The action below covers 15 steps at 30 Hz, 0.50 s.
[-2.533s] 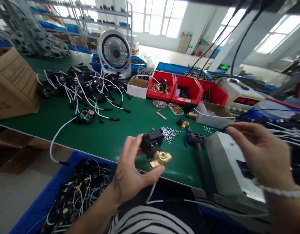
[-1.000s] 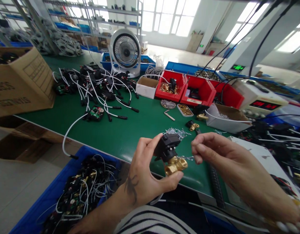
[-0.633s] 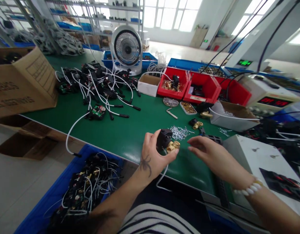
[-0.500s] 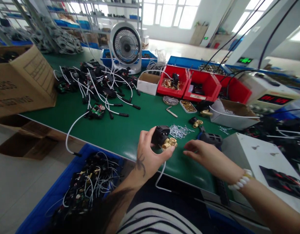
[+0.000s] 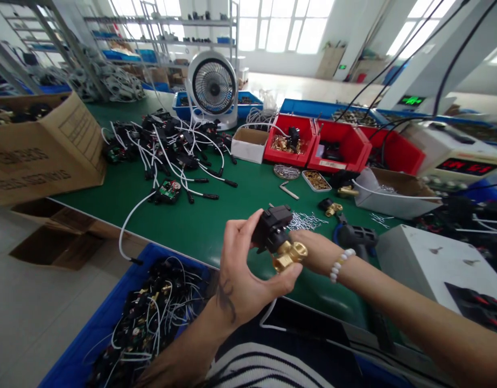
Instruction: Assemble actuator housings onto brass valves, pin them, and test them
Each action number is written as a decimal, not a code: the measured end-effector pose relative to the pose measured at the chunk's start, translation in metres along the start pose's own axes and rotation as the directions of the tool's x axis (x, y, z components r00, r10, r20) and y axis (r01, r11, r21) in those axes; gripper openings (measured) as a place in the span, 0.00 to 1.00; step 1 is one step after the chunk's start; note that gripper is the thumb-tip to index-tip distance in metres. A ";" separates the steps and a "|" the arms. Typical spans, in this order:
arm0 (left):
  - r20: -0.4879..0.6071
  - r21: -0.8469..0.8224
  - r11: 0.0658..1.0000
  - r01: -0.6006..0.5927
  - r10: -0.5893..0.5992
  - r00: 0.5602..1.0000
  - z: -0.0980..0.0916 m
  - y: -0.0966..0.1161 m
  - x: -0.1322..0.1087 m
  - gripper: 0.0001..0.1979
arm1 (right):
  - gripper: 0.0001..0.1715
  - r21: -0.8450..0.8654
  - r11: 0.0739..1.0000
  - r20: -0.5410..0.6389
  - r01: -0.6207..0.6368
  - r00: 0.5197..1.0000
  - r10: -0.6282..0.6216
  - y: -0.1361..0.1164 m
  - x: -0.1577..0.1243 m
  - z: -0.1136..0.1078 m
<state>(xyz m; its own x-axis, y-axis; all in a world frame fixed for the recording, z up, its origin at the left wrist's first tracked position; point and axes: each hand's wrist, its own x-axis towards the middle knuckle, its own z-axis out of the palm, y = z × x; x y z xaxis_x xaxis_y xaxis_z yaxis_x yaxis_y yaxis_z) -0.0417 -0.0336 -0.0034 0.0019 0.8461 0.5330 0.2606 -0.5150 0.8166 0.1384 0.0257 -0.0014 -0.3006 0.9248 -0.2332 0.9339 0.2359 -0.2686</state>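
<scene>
Head view: left hand (image 5: 248,275) still gripping valve (image 5: 278,240), right hand (image 5: 313,250) now behind it, grip unclear.

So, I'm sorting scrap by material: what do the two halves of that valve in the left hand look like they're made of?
The valve's lower fitting looks like brass: shiny yellow-gold metal with bright highlights. Its top block looks like moulded black plastic, matt with squared edges, though painted metal can't be ruled out. The left hand holds it.
</scene>
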 end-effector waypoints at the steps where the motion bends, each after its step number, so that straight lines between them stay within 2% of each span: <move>1: 0.012 0.021 1.000 -0.012 0.012 1.000 0.000 0.002 -0.001 0.40 | 0.10 0.034 0.999 -0.022 -0.012 1.000 0.013 0.000 -0.005 -0.004; 4: 0.040 0.057 0.998 -0.038 0.036 0.999 -0.001 0.009 -0.002 0.40 | 0.07 0.153 0.987 -0.124 -0.041 0.990 0.061 0.000 -0.026 -0.023; 7: 0.056 0.055 0.997 -0.045 0.042 0.998 -0.001 0.014 -0.002 0.40 | 0.12 0.362 0.932 -0.266 0.005 0.959 0.098 -0.005 -0.053 -0.048; 9: 0.060 0.047 0.997 -0.056 0.053 0.997 -0.001 0.016 -0.001 0.40 | 0.14 0.584 0.808 -0.340 0.074 0.927 0.160 -0.010 -0.072 -0.059; 11: 0.070 0.041 0.997 -0.064 0.061 0.996 0.000 0.018 -0.001 0.39 | 0.14 0.713 0.691 -0.360 0.124 0.909 0.208 -0.016 -0.086 -0.063; 13: 0.093 0.036 0.997 -0.069 0.065 0.994 0.000 0.021 -0.002 0.40 | 0.12 0.723 0.676 -0.375 0.145 0.903 0.208 -0.022 -0.096 -0.064; 15: 0.118 0.028 0.997 -0.077 0.073 0.990 0.000 0.024 -0.002 0.40 | 0.11 0.663 0.732 -0.410 0.154 0.894 0.183 -0.028 -0.100 -0.063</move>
<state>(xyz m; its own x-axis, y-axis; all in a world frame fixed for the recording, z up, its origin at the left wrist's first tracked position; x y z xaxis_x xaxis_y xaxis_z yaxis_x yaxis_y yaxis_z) -0.0355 -0.0473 0.0149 0.1345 0.8166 0.5613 0.2871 -0.5743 0.7667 0.1548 -0.0542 0.0885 -0.0184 0.9919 0.1253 0.5093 0.1172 -0.8525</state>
